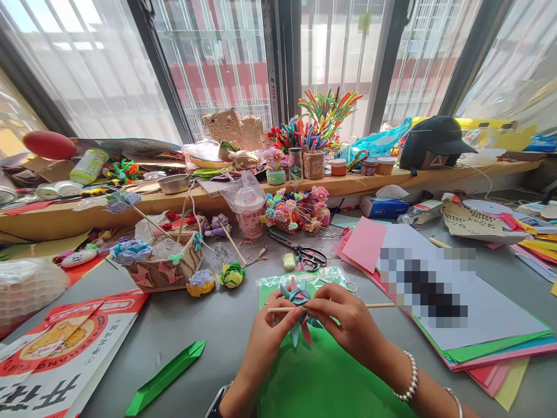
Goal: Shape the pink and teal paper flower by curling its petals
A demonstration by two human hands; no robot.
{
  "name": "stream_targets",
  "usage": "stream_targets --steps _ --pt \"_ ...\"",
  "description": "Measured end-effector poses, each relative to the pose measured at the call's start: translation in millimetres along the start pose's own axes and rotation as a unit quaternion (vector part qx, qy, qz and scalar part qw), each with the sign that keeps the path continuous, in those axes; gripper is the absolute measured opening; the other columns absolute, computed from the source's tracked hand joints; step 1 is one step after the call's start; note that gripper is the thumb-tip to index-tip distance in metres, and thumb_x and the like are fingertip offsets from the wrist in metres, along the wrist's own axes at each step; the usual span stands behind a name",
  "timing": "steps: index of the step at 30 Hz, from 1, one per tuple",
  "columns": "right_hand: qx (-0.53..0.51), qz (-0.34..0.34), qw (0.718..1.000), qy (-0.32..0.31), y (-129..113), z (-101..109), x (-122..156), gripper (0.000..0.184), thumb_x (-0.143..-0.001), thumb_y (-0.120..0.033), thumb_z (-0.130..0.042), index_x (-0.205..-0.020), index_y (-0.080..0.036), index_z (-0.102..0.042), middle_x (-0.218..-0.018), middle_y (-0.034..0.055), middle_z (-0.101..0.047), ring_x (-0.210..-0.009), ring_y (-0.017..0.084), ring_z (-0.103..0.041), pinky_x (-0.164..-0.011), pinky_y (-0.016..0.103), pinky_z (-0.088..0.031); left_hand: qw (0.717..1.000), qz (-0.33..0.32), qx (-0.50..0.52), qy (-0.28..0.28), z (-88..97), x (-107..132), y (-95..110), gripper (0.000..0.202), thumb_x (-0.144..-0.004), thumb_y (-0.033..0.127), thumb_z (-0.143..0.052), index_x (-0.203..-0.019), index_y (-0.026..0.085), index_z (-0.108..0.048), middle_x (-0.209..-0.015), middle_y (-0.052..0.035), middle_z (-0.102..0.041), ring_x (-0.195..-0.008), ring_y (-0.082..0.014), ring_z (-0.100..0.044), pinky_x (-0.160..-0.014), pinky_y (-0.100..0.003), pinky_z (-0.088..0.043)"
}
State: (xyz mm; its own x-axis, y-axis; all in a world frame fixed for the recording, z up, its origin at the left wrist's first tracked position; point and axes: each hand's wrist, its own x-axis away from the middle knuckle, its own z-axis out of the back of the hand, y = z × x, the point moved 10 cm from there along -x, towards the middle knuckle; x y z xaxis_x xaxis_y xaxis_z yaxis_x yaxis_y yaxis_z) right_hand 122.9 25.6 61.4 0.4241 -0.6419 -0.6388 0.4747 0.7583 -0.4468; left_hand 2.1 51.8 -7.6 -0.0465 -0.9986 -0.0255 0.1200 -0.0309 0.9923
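My left hand (pixel 265 337) and my right hand (pixel 348 325) meet over a green paper sheet (pixel 322 377) near the table's front. Both pinch a small folded paper flower (pixel 298 296) in teal and pink. A thin wooden stick (pixel 374 305) runs sideways through the hands, its end poking out to the right. The fingers of both hands are closed around the flower and stick. A beaded bracelet sits on my right wrist.
Scissors (pixel 307 255) lie just behind the hands. A stack of coloured paper (pixel 478 325) fills the right side. A folded green strip (pixel 165 377) lies front left. A woven basket (pixel 165 270) with paper flowers, a plastic cup (pixel 250 217) and a cluttered windowsill stand behind.
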Motion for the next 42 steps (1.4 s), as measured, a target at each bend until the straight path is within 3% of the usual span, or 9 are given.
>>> stream_targets --steps 6,11,16,19,21,24,31,35,42 --pt "-0.014 -0.008 1.000 0.005 0.2 1.9 -1.5 0.020 -0.087 -0.021 -0.045 -0.092 -0.018 -0.065 -0.077 0.0056 -0.060 -0.070 0.015 -0.054 -0.061 0.026 -0.047 1.000 -0.013 0.015 0.024 2.2 1.7 2.0 0.022 -0.064 0.042 -0.065 -0.057 0.022 -0.066 -0.069 -0.0059 -0.065 -0.120 -0.0288 -0.035 -0.101 -0.039 -0.024" --pt "0.009 0.038 0.999 0.022 -9.1 4.9 -0.3 0.021 -0.089 -0.020 -0.043 -0.091 -0.018 -0.064 -0.075 0.0055 -0.061 -0.068 0.015 -0.054 -0.060 0.026 -0.046 0.999 -0.010 0.025 0.028 1.0 3.8 6.2 0.025 -0.064 0.046 -0.065 -0.054 0.022 -0.066 -0.068 -0.0064 -0.066 -0.122 -0.0295 -0.035 -0.100 -0.039 -0.027" --pt "0.046 0.077 0.996 0.015 -18.1 3.8 -0.4 0.021 -0.088 -0.014 -0.042 -0.088 -0.016 -0.063 -0.071 0.0053 -0.060 -0.066 0.015 -0.052 -0.058 0.026 -0.044 0.999 0.017 0.045 0.023 -1.1 5.9 6.5 0.025 -0.064 0.044 -0.066 -0.054 0.020 -0.065 -0.083 -0.0083 -0.068 -0.123 -0.0300 -0.035 -0.100 -0.041 -0.028" --pt "0.040 0.077 0.996 0.026 -18.6 5.7 -0.5 0.019 -0.088 -0.015 -0.043 -0.085 -0.015 -0.063 -0.071 0.0057 -0.060 -0.066 0.015 -0.053 -0.057 0.026 -0.044 0.997 0.020 0.066 0.021 -1.5 6.3 6.0 0.023 -0.063 0.040 -0.067 -0.057 0.019 -0.066 -0.103 -0.0105 -0.065 -0.124 -0.0305 -0.034 -0.099 -0.041 -0.030" --pt "0.027 0.068 0.997 0.030 -16.5 6.2 -0.4 0.018 -0.087 -0.016 -0.045 -0.085 -0.015 -0.062 -0.073 0.0056 -0.060 -0.067 0.015 -0.053 -0.057 0.026 -0.044 0.997 0.013 0.072 0.020 -1.2 5.9 6.1 0.022 -0.065 0.039 -0.067 -0.061 0.017 -0.067 -0.117 -0.0110 -0.057 -0.123 -0.0306 -0.034 -0.097 -0.039 -0.033" --pt "0.000 0.039 0.999 0.029 -10.8 6.7 -0.8 0.016 -0.087 -0.018 -0.047 -0.084 -0.017 -0.063 -0.075 0.0050 -0.061 -0.069 0.015 -0.054 -0.060 0.027 -0.045 0.998 -0.007 0.053 0.026 1.8 5.0 7.2 0.022 -0.066 0.039 -0.066 -0.063 0.017 -0.068 -0.114 -0.0113 -0.058 -0.125 -0.0295 -0.032 -0.098 -0.036 -0.033" --pt "-0.098 -0.112 0.989 0.013 14.5 5.2 -1.4 0.015 -0.085 -0.024 -0.050 -0.079 -0.019 -0.063 -0.076 0.0031 -0.060 -0.072 0.015 -0.056 -0.064 0.027 -0.045 0.993 -0.091 -0.069 0.042 4.3 10.2 24.7 0.020 -0.069 0.039 -0.062 -0.067 0.021 -0.069 -0.127 -0.0069 -0.045 -0.120 -0.0266 -0.038 -0.102 -0.038 -0.027" --pt "-0.109 -0.140 0.984 0.022 19.1 5.9 0.1 0.021 -0.087 -0.025 -0.047 -0.076 -0.018 -0.064 -0.072 0.0030 -0.059 -0.069 0.015 -0.055 -0.062 0.026 -0.044 0.986 -0.131 -0.083 0.068 5.5 15.5 34.1 0.018 -0.071 0.036 -0.060 -0.067 0.021 -0.069 -0.128 -0.0068 -0.045 -0.120 -0.0274 -0.038 -0.101 -0.041 -0.028" --pt "-0.120 -0.156 0.980 -0.020 19.2 -0.1 -2.1 0.020 -0.084 -0.027 -0.052 -0.073 -0.020 -0.068 -0.071 0.0025 -0.057 -0.069 0.014 -0.054 -0.062 0.025 -0.044 0.978 -0.157 -0.127 0.059 4.5 18.2 41.6 0.013 -0.072 0.031 -0.060 -0.069 0.022 -0.070 -0.129 -0.0069 -0.044 -0.120 -0.0281 -0.038 -0.100 -0.041 -0.030"
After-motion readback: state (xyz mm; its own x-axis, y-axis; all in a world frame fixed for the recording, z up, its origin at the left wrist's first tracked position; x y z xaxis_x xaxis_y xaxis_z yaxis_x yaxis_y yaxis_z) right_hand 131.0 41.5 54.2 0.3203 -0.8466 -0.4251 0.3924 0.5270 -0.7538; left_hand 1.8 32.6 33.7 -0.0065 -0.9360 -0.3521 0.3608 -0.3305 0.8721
